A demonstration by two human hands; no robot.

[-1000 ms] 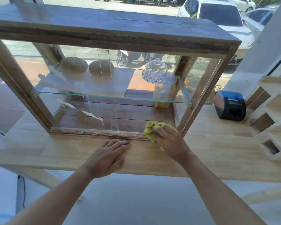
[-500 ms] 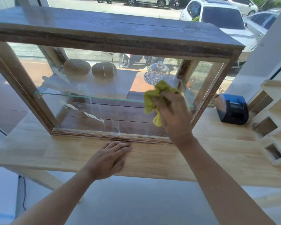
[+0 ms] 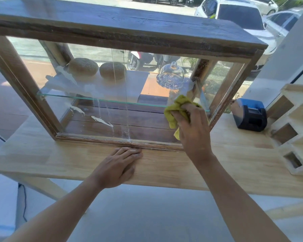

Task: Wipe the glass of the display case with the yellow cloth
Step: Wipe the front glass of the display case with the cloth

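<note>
Pressing a bunched yellow cloth (image 3: 175, 109) against the front glass (image 3: 101, 95) of the display case (image 3: 122, 32), the right hand (image 3: 191, 126) keeps its grip closed round the cloth, fingers curled over it at the lower right of the pane, right of centre in the frame; a tail of cloth hangs below the palm; the left hand (image 3: 118, 165) lies flat and relaxed on the bench (image 3: 42, 154), fingertips touching the case's bottom rail, holding nothing; just right of the case a blue and black device (image 3: 249, 115) sits on the bench, and further right a pale stepped wooden block (image 3: 294, 130) with square openings stands at the frame's edge; parked cars (image 3: 238, 16) show through the window at upper right.

The pane carries white streaks and drips near its middle and lower left; the frame is worn dark wood with a thick plank top.

Inside, a glass shelf (image 3: 94, 98) crosses the case at mid-height; on it, at the left, rest two round woven pads (image 3: 82, 66), side by side, and toward the right a cut-glass dome (image 3: 171, 76) with a knob; beneath the shelf the dark plank floor shows.
</note>
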